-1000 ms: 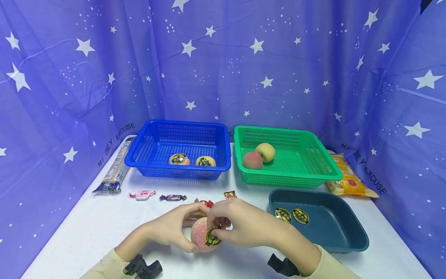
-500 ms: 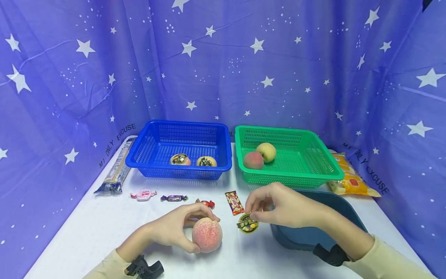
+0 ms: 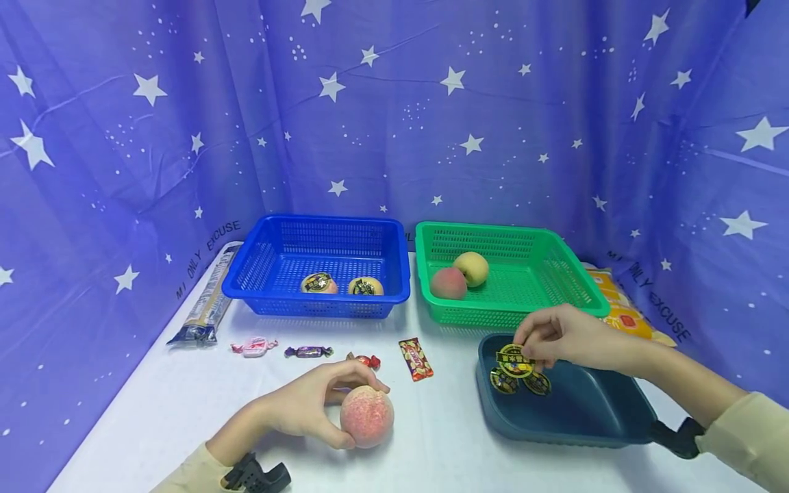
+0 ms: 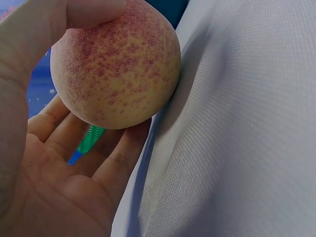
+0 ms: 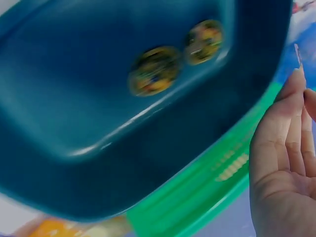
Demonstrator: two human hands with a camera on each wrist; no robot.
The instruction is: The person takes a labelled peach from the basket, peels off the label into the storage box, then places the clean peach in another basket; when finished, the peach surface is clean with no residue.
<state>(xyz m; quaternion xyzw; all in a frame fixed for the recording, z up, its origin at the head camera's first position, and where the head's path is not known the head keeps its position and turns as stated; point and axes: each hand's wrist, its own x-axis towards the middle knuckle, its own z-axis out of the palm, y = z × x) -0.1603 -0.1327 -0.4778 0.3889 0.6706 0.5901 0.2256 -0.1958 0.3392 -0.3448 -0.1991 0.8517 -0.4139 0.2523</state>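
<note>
A pink and yellow peach stands on the white table, gripped between the thumb and fingers of my left hand. In the left wrist view the peach shows bare, speckled skin. My right hand is over the left part of a dark teal tub, pinching a round black and gold sticker. Two similar stickers lie on the tub's floor; the right wrist view shows one sticker beside another sticker, both blurred. The held sticker overlaps them in the head view.
Behind are a blue basket with two stickered peaches and a green basket with two fruits. Wrapped candies, including a purple candy and a red wafer packet, lie in front. Snack packs flank the baskets, a long pack at left.
My right hand has peeled the sticker off the peach and carried it right, over the teal tub. My left hand still holds the peach in place.
</note>
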